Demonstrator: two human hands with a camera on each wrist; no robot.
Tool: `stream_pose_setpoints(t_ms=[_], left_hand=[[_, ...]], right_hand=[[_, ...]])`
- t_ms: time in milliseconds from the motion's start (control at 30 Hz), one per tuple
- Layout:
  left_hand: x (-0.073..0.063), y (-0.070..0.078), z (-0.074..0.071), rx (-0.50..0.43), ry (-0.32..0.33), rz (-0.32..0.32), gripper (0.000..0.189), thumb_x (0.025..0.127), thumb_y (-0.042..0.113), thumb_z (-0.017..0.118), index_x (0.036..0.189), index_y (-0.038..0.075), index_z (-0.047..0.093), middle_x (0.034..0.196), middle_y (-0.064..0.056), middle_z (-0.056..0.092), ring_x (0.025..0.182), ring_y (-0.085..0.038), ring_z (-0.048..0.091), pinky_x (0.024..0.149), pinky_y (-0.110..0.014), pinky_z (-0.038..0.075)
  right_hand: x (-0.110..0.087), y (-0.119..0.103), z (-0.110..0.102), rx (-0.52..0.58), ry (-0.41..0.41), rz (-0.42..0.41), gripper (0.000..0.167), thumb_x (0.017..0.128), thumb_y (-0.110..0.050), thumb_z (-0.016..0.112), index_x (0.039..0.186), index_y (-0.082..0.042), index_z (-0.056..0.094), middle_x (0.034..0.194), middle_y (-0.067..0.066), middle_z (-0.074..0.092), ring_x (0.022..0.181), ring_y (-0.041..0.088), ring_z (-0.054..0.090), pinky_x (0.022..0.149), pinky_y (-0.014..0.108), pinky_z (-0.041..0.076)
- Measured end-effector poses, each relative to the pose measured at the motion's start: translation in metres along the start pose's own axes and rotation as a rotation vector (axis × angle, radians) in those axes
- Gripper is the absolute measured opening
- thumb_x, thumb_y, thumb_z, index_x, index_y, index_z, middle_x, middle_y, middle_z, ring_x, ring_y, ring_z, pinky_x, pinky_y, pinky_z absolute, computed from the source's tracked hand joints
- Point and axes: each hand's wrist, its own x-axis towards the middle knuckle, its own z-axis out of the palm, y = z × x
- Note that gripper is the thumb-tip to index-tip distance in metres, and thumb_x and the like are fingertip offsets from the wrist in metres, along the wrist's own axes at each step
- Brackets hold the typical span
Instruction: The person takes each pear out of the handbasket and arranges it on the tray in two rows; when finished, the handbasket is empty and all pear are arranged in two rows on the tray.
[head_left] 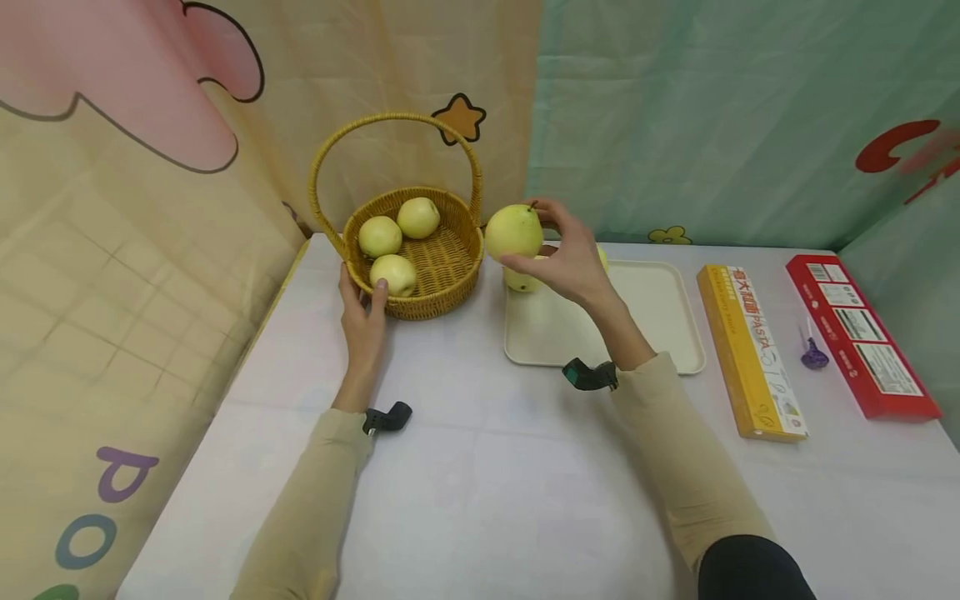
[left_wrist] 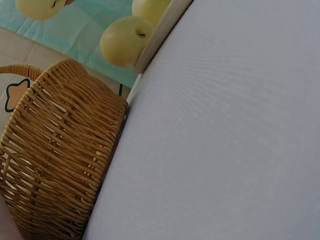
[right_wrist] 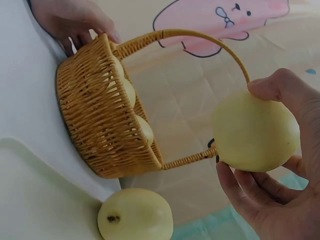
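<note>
In the head view my right hand point(head_left: 566, 258) grips a pale yellow-green pear point(head_left: 513, 232), stem up, between thumb and fingers. It is held in the air just right of a wicker basket point(head_left: 438, 302). The right wrist view shows the thumb over one side of this pear point(right_wrist: 255, 131) and fingertips on the other. With its thumb over the near left rim, my left hand point(head_left: 365, 321) holds the basket. Several pears point(head_left: 418, 217) lie inside. Below the right hand, another pear point(head_left: 521, 282) sits at the tray's left end; one more is mostly hidden behind that hand.
The cream tray point(head_left: 660, 308) lies right of the basket, whose tall handle point(head_left: 397, 117) arches upward. Farther right are a yellow pasta box point(head_left: 750, 354), a small purple-wrapped lollipop point(head_left: 813, 354) and a red box point(head_left: 862, 337). Curtains hang behind the white table point(head_left: 480, 483).
</note>
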Motion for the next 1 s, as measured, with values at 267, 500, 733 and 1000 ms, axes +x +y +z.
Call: stream_pose_setpoints(t_ms=[267, 500, 733, 1000], left_hand=[[0.001, 0.000, 0.000, 0.012, -0.001, -0.008, 0.078, 0.109, 0.044, 0.054, 0.171, 0.025, 0.012, 0.175, 0.001, 0.024, 0.157, -0.025, 0.033, 0.128, -0.042, 0.030], [0.002, -0.001, -0.001, -0.008, -0.001, 0.003, 0.077, 0.109, 0.042, 0.055, 0.171, 0.025, 0.013, 0.175, 0.002, 0.024, 0.158, -0.024, 0.033, 0.128, -0.042, 0.030], [0.003, -0.001, -0.001, 0.000, -0.004, -0.001, 0.078, 0.108, 0.043, 0.055, 0.171, 0.025, 0.012, 0.175, 0.002, 0.024, 0.158, -0.025, 0.032, 0.129, -0.041, 0.029], [0.001, 0.001, -0.001, 0.009, -0.006, -0.009, 0.079, 0.108, 0.043, 0.055, 0.171, 0.022, 0.012, 0.175, 0.000, 0.023, 0.158, -0.025, 0.033, 0.128, -0.040, 0.030]], right_hand=[[-0.023, 0.007, -0.031, -0.013, 0.132, 0.080, 0.067, 0.082, -0.028, 0.091, 0.140, -0.015, 0.059, 0.134, 0.008, 0.065, 0.123, 0.022, 0.060, 0.095, 0.042, 0.059], [-0.037, 0.018, -0.046, -0.061, 0.261, 0.151, 0.063, 0.085, -0.036, 0.088, 0.140, -0.017, 0.063, 0.127, 0.009, 0.067, 0.118, 0.017, 0.058, 0.084, 0.034, 0.052], [-0.043, 0.032, -0.062, -0.088, 0.310, 0.239, 0.069, 0.088, -0.041, 0.085, 0.147, -0.016, 0.059, 0.134, 0.012, 0.064, 0.126, 0.023, 0.055, 0.100, 0.045, 0.045], [-0.050, 0.047, -0.084, -0.195, 0.369, 0.362, 0.076, 0.092, -0.058, 0.073, 0.149, -0.009, 0.056, 0.131, 0.013, 0.061, 0.116, 0.023, 0.052, 0.093, 0.037, 0.045]])
